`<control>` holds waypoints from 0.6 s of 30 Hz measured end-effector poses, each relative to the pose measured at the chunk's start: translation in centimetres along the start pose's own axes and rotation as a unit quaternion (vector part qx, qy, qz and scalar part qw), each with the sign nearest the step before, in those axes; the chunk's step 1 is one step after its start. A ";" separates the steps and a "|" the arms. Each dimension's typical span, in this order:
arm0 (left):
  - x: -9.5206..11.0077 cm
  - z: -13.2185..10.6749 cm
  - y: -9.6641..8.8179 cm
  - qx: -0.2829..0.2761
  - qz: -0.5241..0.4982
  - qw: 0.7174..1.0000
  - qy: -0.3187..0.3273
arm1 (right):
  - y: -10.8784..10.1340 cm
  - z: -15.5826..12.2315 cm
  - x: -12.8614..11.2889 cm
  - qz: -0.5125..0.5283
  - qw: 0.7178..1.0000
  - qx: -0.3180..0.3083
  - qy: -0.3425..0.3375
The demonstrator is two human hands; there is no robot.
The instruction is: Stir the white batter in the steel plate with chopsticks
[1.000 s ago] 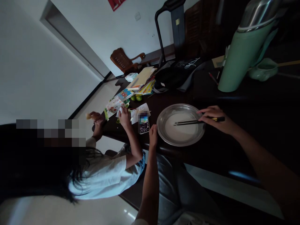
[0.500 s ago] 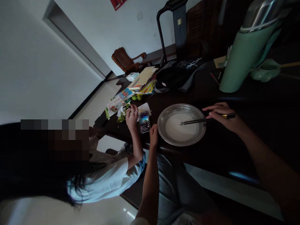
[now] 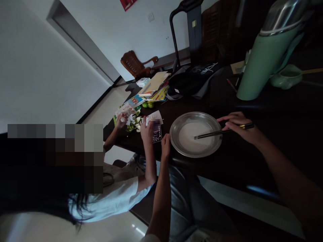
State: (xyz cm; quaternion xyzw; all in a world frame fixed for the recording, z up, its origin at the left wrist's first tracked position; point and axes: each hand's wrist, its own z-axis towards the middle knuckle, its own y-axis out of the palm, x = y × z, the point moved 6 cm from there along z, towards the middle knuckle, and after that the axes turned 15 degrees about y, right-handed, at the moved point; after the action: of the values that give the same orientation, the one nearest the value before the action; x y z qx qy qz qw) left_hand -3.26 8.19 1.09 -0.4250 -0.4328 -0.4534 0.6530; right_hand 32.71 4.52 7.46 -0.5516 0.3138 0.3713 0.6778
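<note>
A shallow metal basin (image 3: 178, 148) holds a whitish liquid (image 3: 193, 141) and sits near the table's edge in front of me. My right hand (image 3: 238, 126) grips a pair of dark chopsticks (image 3: 214, 133) with gold bands, their tips dipping into the liquid. At the basin's left side, my left hand (image 3: 166, 144) has its fingers closed together against the rim. Just left of that hand lies a phone (image 3: 156, 131) with its screen lit.
Another person's hand (image 3: 145, 129) reaches by the phone; their other hand (image 3: 121, 121) is near green-and-white leafy scraps (image 3: 133, 121). Green fruits (image 3: 147, 105), books (image 3: 153, 85) and a black bag (image 3: 189, 82) lie farther back. A green thermos (image 3: 259, 64) stands right, beside a green pot (image 3: 286, 76).
The other person's near hand has shifted right, partly over the phone, and their far hand has come into view by the scraps. My hands and the chopsticks have hardly moved.
</note>
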 end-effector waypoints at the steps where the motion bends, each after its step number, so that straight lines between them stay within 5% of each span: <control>1: 0.0 0.0 0.0 0.005 0.001 1.000 -0.006 | 0.6 -0.1 -0.2 -0.003 1.000 -0.020 -0.002; 5: 0.2 0.0 0.2 -0.007 -0.007 1.000 -0.006 | 1.9 -0.2 -0.3 -0.016 0.999 -0.040 -0.006; 10: 0.2 -0.2 0.5 -0.013 -0.017 1.000 0.002 | -0.6 0.4 1.2 0.009 0.998 0.055 0.024; 15: -0.1 -0.1 0.7 -0.020 -0.018 1.000 0.006 | 1.5 0.0 0.2 0.005 0.999 -0.035 -0.001; 18: 0.0 0.0 0.8 -0.020 -0.013 1.000 0.010 | 1.6 0.1 0.2 -0.015 1.000 -0.025 -0.006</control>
State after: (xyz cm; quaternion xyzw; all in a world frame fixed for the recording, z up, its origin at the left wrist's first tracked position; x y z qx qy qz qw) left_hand -2.53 8.36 0.92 -0.4280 -0.4229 -0.4747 0.6424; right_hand 31.45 4.87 6.44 -0.5709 0.2921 0.3726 0.6708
